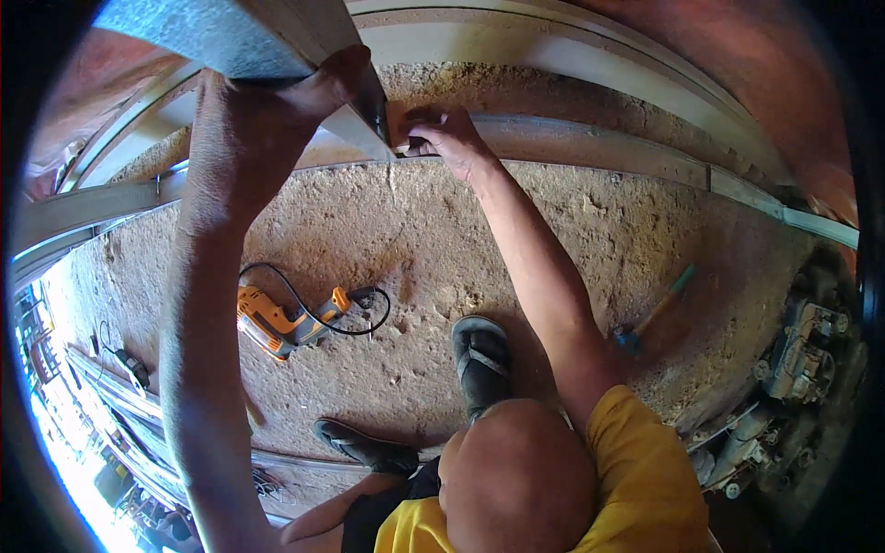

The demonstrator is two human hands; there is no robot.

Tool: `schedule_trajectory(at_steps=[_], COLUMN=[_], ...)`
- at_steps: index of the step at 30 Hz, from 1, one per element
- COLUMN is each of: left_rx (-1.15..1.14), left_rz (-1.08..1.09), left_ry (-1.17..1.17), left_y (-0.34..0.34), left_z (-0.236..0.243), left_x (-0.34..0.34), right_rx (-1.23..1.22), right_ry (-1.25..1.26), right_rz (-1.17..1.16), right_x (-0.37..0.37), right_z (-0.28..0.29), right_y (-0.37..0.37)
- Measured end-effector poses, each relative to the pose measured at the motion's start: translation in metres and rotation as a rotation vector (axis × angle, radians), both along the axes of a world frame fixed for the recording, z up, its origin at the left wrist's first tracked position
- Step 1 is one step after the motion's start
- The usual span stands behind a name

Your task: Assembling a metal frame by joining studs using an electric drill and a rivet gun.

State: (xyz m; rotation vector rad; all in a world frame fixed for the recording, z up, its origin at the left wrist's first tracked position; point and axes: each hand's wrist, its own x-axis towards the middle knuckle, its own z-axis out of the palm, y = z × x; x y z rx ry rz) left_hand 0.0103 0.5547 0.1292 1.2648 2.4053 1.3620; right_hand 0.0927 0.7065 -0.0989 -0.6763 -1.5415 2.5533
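My left hand [295,106] is wrapped round the underside of a galvanised metal channel [212,39] that slants down from the upper left. Beside the channel's lower end, my right hand [447,138] has its fingers bent and pressed together. A small brownish piece [397,120] shows between those fingers and the channel; what exactly they pinch is hidden. Just behind, a long metal rail [590,143] runs along the edge of the dirt ground. An orange corded power drill [281,323] lies on the dirt between my arms, its black cord looped over it.
My sandalled feet [481,359] stand on rough dirt [553,221]. At the right lies a tool with a wooden and green handle [664,300], likely a hammer. Greasy machine parts [802,355] crowd the far right. Long metal lengths [129,396] lie at the left.
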Motion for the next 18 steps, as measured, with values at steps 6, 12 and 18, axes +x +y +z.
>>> schedule_trajectory(at_steps=[6,12,18], left_rx=[-0.019,-0.011,-0.055], left_rz=[0.01,0.029,-0.005], left_ry=[-0.016,-0.034,-0.049], left_y=[0.002,0.004,0.0], left_z=[-0.001,0.003,0.001], left_x=[0.003,0.006,0.002], right_rx=[0.097,-0.045,0.293], right_ry=[0.035,0.032,0.057], right_rz=[-0.026,-0.066,-0.117], right_x=[0.004,0.004,0.005], right_z=[-0.007,-0.023,-0.01], right_y=[-0.007,-0.003,-0.006])
